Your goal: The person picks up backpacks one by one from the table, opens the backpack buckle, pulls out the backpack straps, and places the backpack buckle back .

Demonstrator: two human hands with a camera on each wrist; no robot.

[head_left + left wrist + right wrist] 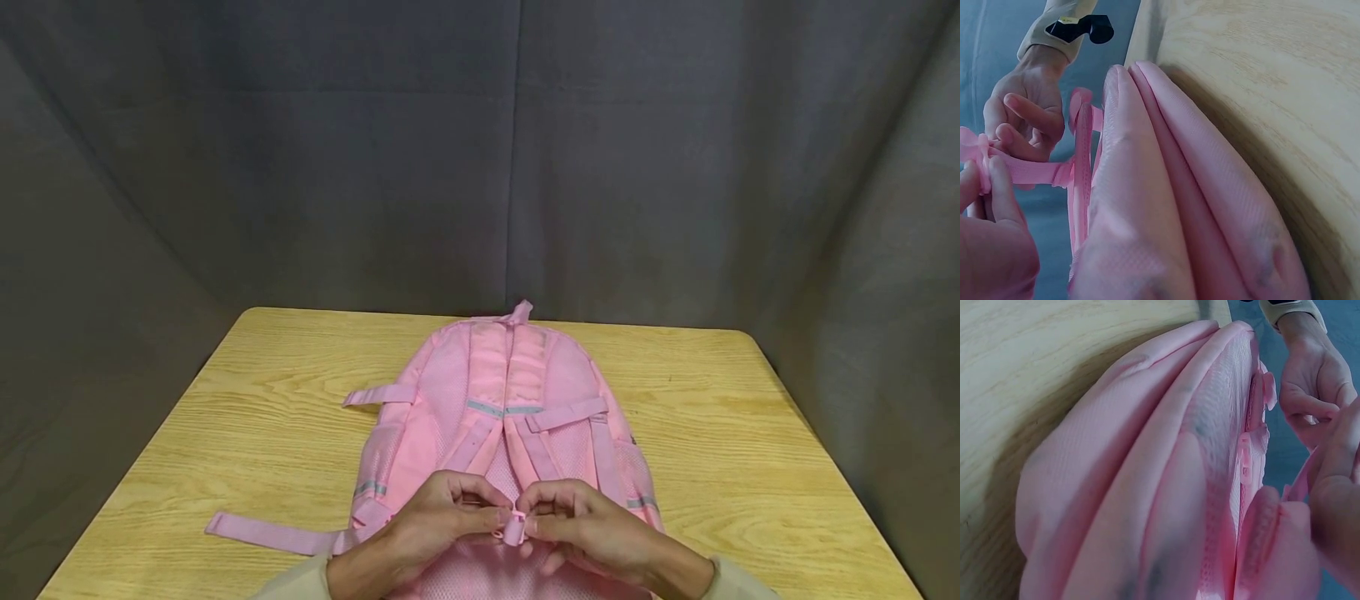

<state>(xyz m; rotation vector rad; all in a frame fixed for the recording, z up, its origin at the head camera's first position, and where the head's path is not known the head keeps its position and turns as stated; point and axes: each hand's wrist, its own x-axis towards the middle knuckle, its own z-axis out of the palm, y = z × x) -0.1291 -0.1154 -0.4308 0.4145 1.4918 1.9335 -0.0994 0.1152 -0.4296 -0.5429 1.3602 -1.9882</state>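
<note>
A pink backpack (450,392) lies on the table with its shoulder straps and mesh back facing up. Over its lower part, both hands meet at a small pink strap buckle (514,530) with webbing at it. My left hand (450,518) pinches the buckle's left side between thumb and fingers. From the other side, my right hand (592,527) pinches the webbing at the buckle. In the left wrist view, a pink strap (1038,172) runs from the fingers to the bag, raised off it. The right wrist view mostly hides the buckle behind the near hand (1335,500).
A loose webbing strap (270,533) stretches left across the wooden table (750,467). A shorter strap end (378,394) sticks out at the bag's upper left. Another strap (566,414) lies across its right side. Grey curtains (360,167) hang behind and beside the table.
</note>
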